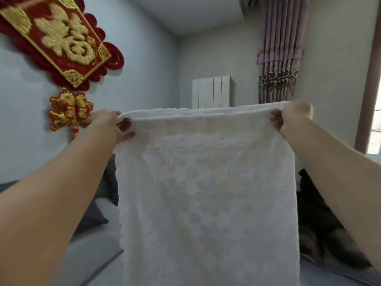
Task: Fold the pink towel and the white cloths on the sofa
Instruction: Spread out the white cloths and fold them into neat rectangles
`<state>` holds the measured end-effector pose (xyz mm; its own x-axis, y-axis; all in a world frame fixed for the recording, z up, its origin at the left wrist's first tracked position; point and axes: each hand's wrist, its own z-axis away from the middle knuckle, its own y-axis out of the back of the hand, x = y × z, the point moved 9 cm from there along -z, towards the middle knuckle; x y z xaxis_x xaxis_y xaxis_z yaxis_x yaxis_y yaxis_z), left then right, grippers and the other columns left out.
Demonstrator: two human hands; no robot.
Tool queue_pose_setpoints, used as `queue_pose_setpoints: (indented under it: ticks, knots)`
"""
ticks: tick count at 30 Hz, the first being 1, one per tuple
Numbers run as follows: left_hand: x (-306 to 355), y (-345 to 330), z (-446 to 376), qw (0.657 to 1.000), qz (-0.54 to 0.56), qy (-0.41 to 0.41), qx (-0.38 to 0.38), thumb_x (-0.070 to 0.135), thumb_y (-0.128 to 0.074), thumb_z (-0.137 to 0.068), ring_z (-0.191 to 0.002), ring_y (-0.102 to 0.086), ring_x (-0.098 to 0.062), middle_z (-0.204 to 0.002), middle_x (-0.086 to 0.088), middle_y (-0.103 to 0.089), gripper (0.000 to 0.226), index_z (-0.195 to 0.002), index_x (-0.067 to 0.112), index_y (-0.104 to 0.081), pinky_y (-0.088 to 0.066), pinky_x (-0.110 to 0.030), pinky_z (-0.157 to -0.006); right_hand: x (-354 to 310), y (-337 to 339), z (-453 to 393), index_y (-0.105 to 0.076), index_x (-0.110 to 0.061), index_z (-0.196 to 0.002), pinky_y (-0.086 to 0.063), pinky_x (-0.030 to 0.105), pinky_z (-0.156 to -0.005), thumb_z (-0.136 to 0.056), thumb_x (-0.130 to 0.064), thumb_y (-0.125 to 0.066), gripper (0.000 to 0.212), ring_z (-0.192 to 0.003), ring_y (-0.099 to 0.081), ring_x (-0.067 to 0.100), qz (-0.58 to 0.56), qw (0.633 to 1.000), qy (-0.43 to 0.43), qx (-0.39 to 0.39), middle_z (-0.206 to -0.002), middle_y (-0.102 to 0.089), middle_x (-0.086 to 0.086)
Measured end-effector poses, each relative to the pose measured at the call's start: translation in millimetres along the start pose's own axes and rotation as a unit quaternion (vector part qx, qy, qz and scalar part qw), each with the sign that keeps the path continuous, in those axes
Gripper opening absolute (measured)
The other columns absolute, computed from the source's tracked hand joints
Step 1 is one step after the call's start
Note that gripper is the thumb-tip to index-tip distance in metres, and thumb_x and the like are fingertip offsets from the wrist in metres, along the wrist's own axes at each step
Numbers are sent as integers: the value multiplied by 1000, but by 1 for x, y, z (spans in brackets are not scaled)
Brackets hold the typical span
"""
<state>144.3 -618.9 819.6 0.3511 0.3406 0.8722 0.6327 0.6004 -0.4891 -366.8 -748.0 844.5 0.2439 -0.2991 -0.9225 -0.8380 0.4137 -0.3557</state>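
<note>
Here the white cloth [206, 193] hangs full length in the air above the grey sofa [97, 250], held up so it drops flat and its edges can be matched. Its sides hang free, open air around. Left hand [112, 125] and right hand [288, 118] each pinch a top corner.

white cloth [206, 193] bottom cut off, sofa [99, 250] mostly hidden behind it

One white cloth [206, 193], two hands, perhaps one cushion [97, 215]
</note>
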Motion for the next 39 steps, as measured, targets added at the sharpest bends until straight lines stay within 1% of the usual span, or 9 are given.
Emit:
queue_pose_setpoints:
  ticks: [6,9,11,15,21,26,32,36,39]
  knots:
    - [-77,-8,-38,993,-114,-7,7,10,-34,-101,-86,-67,-19,-95,-5,-66,32,-97,23,-63,-46,-60,-90,98,-15,-46,-42,-15,-133,-53,25,-46,-105,-12,-21,35,-33,-61,22,119,971,-162,-133,-47,-64,14]
    - [-126,-21,-64,992,-121,22,8,9,-36,-102,-79,-64,-19,-90,-5,-64,29,-94,22,-60,-37,-49,-94,145,-8,-71,-39,-10,-138,-47,37,-59,-107,-11,-22,35,-37,-65,25,150,951,-214,-165,-52,-67,17]
    - [-140,-39,-77,996,-86,21,2,8,-33,-105,-61,-64,-16,-85,-6,-60,31,-87,21,-55,-40,-34,-77,156,-5,-88,-40,-10,-137,-48,39,-61,-107,-9,-23,35,-40,-67,26,139,952,-214,-166,-55,-68,18]
    - [-118,-71,-87,999,11,-14,-34,0,-27,-104,-58,-63,-16,-85,-7,-58,36,-90,21,-53,-40,-26,-59,113,-8,-102,-45,-8,-129,-54,37,-60,-104,-5,-25,33,-48,-71,24,67,972,-157,-163,-58,-70,15]
    - [-38,-67,-39,988,100,-84,-81,4,-28,-106,-83,-67,-18,-99,-5,-63,32,-96,19,-54,-50,-30,-83,24,7,-13,-56,-6,-99,-55,30,-62,-99,-1,-26,30,-58,-71,15,-64,966,-98,-232,-75,-74,10]
    - [-18,42,14,992,48,-84,-84,0,-29,-101,-77,-70,-18,-95,-7,-65,31,-107,12,-56,-54,-32,-88,27,66,124,-58,-14,-90,-51,25,-59,-102,-12,-31,29,-45,-63,7,18,974,-56,-220,-57,-71,0]
    - [-87,257,89,966,-252,27,-50,-5,-32,-96,-57,-71,-20,-90,-13,-64,31,-94,8,-61,-60,-27,-53,147,164,305,-54,-14,-89,-48,20,-43,-101,-12,-35,23,-32,-55,9,136,972,-98,-162,-46,-64,1]
    - [-187,408,140,929,-335,158,-18,-4,-33,-96,-46,-69,-15,-89,-14,-64,33,-89,15,-59,-53,-21,-47,255,230,428,-66,3,-101,-55,24,-45,-101,-3,-45,22,-49,-67,16,210,949,-131,-193,-74,-70,18]
    - [-261,507,175,901,-368,225,45,2,-43,-98,-38,-63,-12,-65,-7,-68,22,-89,13,-60,-51,-24,-51,340,277,511,-72,-11,-86,-57,22,-53,-96,6,-50,30,-65,-71,19,278,912,-170,-249,-92,-71,17]
